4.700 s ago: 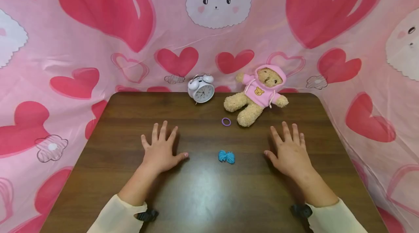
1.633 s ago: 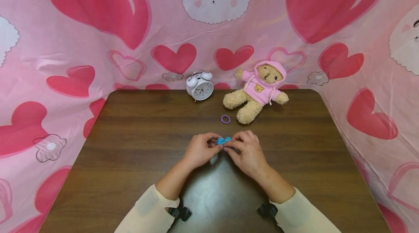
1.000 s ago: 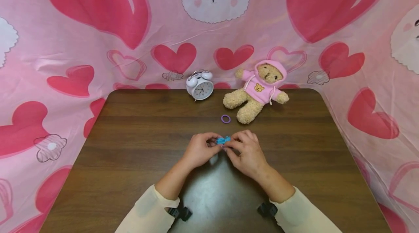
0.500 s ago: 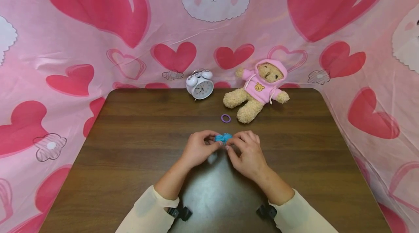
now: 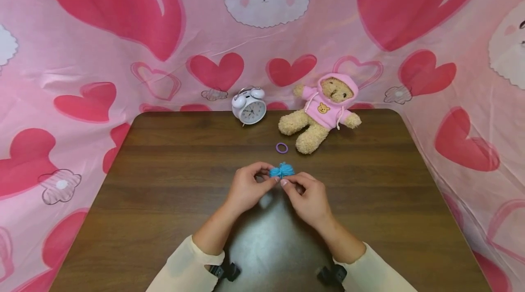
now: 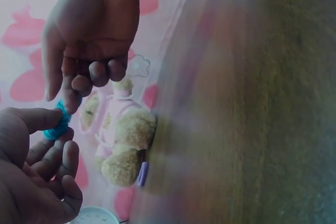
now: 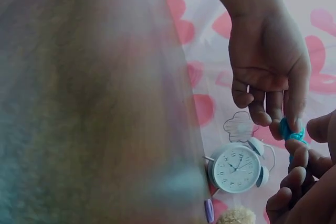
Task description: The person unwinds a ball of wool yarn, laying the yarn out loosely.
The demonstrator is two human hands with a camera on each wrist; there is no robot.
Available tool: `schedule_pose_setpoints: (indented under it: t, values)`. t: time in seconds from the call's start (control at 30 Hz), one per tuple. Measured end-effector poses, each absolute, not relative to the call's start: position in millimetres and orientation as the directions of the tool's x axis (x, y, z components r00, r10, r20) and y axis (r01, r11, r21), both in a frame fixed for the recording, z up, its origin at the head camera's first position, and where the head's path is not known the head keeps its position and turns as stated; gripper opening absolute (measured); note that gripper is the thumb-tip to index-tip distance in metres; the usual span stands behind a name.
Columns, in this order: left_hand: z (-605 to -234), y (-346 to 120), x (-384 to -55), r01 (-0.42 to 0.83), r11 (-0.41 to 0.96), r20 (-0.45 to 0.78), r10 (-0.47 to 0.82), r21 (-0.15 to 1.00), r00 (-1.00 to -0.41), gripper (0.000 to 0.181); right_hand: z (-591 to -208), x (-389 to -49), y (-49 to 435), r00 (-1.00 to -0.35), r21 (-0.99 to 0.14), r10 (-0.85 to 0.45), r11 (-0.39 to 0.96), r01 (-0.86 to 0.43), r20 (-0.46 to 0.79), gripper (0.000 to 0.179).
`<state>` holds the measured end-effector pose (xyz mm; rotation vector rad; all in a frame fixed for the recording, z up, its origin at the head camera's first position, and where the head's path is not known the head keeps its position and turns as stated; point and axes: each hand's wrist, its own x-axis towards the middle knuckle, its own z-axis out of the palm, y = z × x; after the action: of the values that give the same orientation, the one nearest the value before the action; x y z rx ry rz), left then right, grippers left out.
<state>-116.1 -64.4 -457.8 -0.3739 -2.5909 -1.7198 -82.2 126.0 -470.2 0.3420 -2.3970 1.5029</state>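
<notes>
A small bow-shaped bundle of blue yarn (image 5: 281, 170) is held between my two hands, in front of the purple ring. My left hand (image 5: 248, 187) pinches its left side between thumb and fingertips, also plain in the left wrist view. My right hand (image 5: 309, 198) has its fingers curled at the right side of the yarn bundle (image 7: 292, 132). In the right wrist view the right thumb tip (image 7: 316, 129) stands a little apart from the yarn while the index finger overlaps it. Loose loops stick up at the top of the bundle.
The purple ring (image 5: 281, 148) lies on the brown table (image 5: 164, 169) just beyond the hands. A white alarm clock (image 5: 251, 107) stands at the back edge. Right of it leans a teddy bear (image 5: 324, 114) in a pink hoodie. Pink heart-printed cloth (image 5: 123, 41) surrounds the table.
Earliest, both hands lay spread on the table beside the yarn bundle. They came together and picked it up. In the last half second the right fingers drew lower, showing more of the yarn.
</notes>
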Motion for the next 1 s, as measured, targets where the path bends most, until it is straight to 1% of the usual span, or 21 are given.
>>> schedule_pose_setpoints:
  t: [0.43,0.6,0.73,0.87,1.0]
  values:
    - [-451.8,-62.6,-113.7,0.163,0.309,0.101,0.208,0.937,-0.973,0.020,-466.0,-87.6,126.2,-0.957,-0.874,0.020,0.414,-0.256,0.289,0.005]
    - [-451.6,-62.9,-114.8,0.119,0.221,0.068,0.225,0.968,-0.972,0.021,-466.4,-88.7,125.7,-0.960,-0.876,0.028,0.417,-0.241,0.278,0.006]
    - [-452.2,-64.1,-115.4,0.082,0.148,0.044,0.241,0.986,-0.970,0.022,-466.0,-89.4,126.4,-0.962,-0.860,-0.022,0.443,-0.253,0.272,0.007]
    - [-453.4,-66.7,-116.0,0.050,0.092,0.024,0.267,0.994,-0.963,0.023,-466.1,-90.7,129.8,-0.960,-0.838,-0.105,0.471,-0.276,0.258,0.003]
    - [-452.5,-70.7,-116.1,0.045,0.053,0.024,0.334,0.998,-0.942,0.024,-467.8,-94.4,136.5,-0.946,-0.816,-0.186,0.480,-0.323,0.265,0.010]
